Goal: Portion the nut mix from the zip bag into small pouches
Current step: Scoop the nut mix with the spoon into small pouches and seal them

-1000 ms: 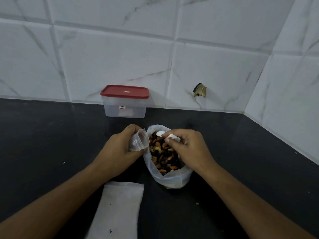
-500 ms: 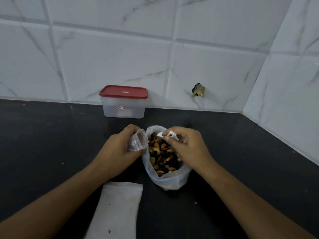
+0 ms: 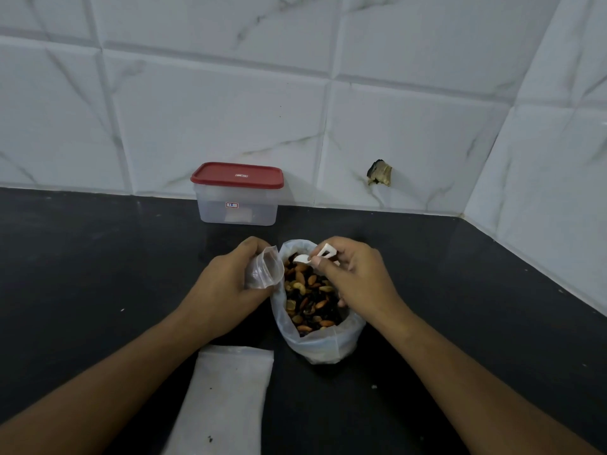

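On the black counter [image 3: 98,290], head view, close to the inside corner of the tiled wall [image 3: 203,119]. I log the zip bag [image 3: 320,348] standing upright near the middle, mouth rolled open, base on the counter. Nut mix [image 3: 310,298] fills it to just below the rim: almonds, pale cashews, dark raisin-like bits.

Left hand [image 3: 223,287]: fingers curled round a small pouch [image 3: 265,273] of clear plastic, gripping it with the mouth open and turned toward the bag. The pouch rim is right at the bag's left rim; touching or just apart, I cannot tell. The pouch looks empty, though the plastic is crumpled and the view is soft there.

Right hand [image 3: 356,280]: over the bag's right side, thumb and forefinger pinching the handle of a white scoop [image 3: 302,258]. The scoop bowl sits above the far edge of the mix, just beside the pouch mouth. I cannot make out whether the bowl carries anything. The lower fingers dip inside the bag's rim.

Behind, against the wall: a clear plastic tub [image 3: 237,215] with a red lid [image 3: 237,175] closed on it. A small pale mark at the lid's centre is too small to read. A white sticker [image 3: 232,205] on the tub's front shows red and blue marks, not legible. Something pale lies at the bottom inside.

Near edge, beside the left forearm: a flat white pouch [image 3: 230,399] lying on the counter, a few dark specks on it.

Wall, right of the tub: a broken brownish patch [image 3: 379,174] in one tile. A pale crumb [image 3: 373,386] lies on the counter in front of the bag.
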`<state>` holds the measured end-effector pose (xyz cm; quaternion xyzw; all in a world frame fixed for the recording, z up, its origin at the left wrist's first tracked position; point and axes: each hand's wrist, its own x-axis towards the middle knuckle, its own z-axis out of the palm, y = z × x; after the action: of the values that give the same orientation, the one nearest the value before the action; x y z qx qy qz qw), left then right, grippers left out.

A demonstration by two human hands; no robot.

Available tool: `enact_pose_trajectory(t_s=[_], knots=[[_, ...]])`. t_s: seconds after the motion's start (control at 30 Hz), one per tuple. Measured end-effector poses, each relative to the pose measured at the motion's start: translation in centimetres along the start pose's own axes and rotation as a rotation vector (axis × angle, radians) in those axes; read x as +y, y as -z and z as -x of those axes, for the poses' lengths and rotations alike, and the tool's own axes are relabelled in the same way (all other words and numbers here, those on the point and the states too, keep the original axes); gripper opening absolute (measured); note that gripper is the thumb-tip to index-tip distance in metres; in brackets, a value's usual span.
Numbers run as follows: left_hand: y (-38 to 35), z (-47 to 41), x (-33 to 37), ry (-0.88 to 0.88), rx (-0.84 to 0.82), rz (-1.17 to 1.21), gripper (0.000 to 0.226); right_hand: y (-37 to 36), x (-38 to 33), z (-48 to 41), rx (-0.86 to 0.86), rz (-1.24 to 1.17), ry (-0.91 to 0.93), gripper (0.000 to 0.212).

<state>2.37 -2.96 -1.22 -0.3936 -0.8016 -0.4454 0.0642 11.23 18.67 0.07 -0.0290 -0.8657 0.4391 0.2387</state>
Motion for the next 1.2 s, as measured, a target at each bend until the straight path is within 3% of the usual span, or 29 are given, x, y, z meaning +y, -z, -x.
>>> enact_pose_trajectory(t_s=[0.23,0.33,0.87,1.2], knots=[[-0.1,-0.1,0.0,-0.001,-0.012,-0.005,0.034,0.3,0.4,-0.7,0.063,-0.286,-0.200,0.001],[-0.1,-0.1,0.0,-0.003,-0.015,-0.010,0.034,0.3,0.6,-0.9,0.085,-0.237,-0.223,0.015],[-0.1,0.1,0.6,-0.009,0.018,0.091,0.034,0.9,0.1,-0.9,-0.015,-0.381,-0.401,0.013],[-0.1,0.0,0.6,0.022,0.061,0.048,0.032,0.9,0.9,-1.4,0.098,-0.544,-0.497,0.013]])
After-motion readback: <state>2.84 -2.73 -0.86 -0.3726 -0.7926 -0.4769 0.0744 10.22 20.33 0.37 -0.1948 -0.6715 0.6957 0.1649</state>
